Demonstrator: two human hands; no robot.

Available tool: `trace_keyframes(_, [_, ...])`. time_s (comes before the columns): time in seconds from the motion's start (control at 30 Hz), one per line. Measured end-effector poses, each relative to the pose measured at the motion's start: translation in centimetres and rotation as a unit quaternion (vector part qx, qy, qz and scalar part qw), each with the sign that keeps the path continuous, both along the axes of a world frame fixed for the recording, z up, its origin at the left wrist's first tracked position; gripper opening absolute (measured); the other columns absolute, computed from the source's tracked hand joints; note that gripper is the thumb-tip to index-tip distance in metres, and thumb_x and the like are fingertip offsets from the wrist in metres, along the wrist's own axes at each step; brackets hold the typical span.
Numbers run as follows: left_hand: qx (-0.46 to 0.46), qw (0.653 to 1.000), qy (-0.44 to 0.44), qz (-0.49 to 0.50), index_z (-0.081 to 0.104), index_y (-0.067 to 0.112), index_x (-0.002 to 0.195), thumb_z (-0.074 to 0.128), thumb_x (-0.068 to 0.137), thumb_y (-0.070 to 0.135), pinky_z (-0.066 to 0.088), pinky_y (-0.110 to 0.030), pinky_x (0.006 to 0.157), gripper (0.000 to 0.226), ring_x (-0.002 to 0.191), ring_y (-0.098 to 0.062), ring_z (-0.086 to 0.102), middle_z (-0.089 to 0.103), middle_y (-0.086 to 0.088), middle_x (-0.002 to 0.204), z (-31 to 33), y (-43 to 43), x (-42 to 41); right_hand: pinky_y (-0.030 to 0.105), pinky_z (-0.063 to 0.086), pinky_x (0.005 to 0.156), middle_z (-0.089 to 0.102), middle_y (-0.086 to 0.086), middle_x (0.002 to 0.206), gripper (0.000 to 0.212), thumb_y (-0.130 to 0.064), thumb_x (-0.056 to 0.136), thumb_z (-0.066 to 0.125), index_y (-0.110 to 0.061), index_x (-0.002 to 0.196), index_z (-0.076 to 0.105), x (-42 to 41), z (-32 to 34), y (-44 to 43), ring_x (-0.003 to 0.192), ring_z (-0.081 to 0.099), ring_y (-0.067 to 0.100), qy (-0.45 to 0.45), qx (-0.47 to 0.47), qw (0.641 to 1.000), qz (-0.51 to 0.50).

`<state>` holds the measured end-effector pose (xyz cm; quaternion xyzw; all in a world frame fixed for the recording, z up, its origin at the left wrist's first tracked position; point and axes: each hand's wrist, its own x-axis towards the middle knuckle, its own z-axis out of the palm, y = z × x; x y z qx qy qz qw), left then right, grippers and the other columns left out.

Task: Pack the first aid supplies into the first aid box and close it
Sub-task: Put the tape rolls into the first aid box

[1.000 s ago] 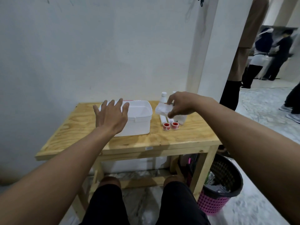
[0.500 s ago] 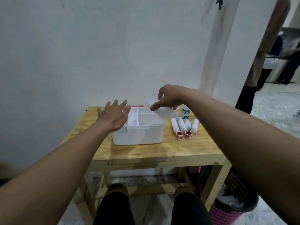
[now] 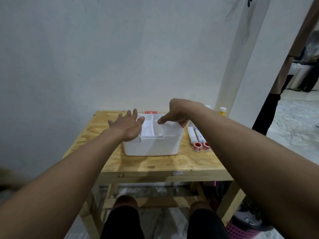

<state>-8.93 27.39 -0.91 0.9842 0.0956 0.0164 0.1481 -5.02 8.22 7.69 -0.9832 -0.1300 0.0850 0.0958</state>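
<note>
Lowering a white packet into the right compartment of the first aid box is my read of this step. My right hand pinches it between thumb and curled fingers directly over that side. My left hand is flat with its fingers spread at the box's left rim. I cannot tell if it presses, but I judge it is there to stop the light plastic sliding on the wooden table. The box sits open mid-table. Right of it, within easy reach, wait two white rolls, two red tape rolls nearer me, and bottles at the far edge.
</note>
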Motion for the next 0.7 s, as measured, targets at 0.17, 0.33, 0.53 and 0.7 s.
trace_keyframes(0.17, [0.0,1.0,-0.006,0.004,0.001,0.03,0.161,0.01,0.1,0.063,0.001,-0.065,0.116,0.07,0.154,-0.033,0.001,0.001,0.004,0.169,-0.1,0.0,-0.1,0.041,0.062,0.077,0.07,0.01,0.091,0.055,-0.058,0.075,0.076,-0.01,0.085,0.051,-0.4,-0.5,0.8,0.069,0.075,0.027,0.017,-0.012,1.0,-0.004])
trace_keyframes(0.33, [0.009,1.0,-0.017,0.006,0.005,0.027,0.161,0.01,0.1,0.063,0.001,-0.064,0.117,0.071,0.154,-0.032,0.0,0.002,0.003,0.169,-0.3,-0.1,-0.2,0.044,0.059,0.085,0.067,0.009,0.099,0.054,-0.051,0.079,0.076,-0.009,0.105,0.052,-0.9,-0.9,1.3,0.084,0.074,0.032,0.048,-0.026,0.998,-0.004])
trace_keyframes(0.53, [0.014,0.999,-0.034,-0.002,0.006,0.03,0.161,0.01,0.1,0.063,0.001,-0.064,0.117,0.07,0.154,-0.032,0.001,0.004,0.001,0.169,-0.6,-0.1,-0.2,0.041,0.051,0.097,0.058,0.009,0.103,0.066,-0.049,0.087,0.069,-0.007,0.134,0.053,-1.0,-2.1,2.5,0.106,0.063,0.029,0.08,-0.072,0.994,0.013])
trace_keyframes(0.7, [0.011,0.999,-0.042,-0.009,0.007,0.032,0.161,0.011,0.101,0.059,0.0,-0.064,0.117,0.066,0.154,-0.033,0.0,0.003,0.001,0.169,-0.7,0.0,-0.2,0.037,0.048,0.096,0.057,0.004,0.108,0.045,-0.04,0.092,0.064,-0.013,0.127,0.057,0.0,-3.9,3.2,0.099,0.056,0.025,0.124,-0.1,0.987,0.031])
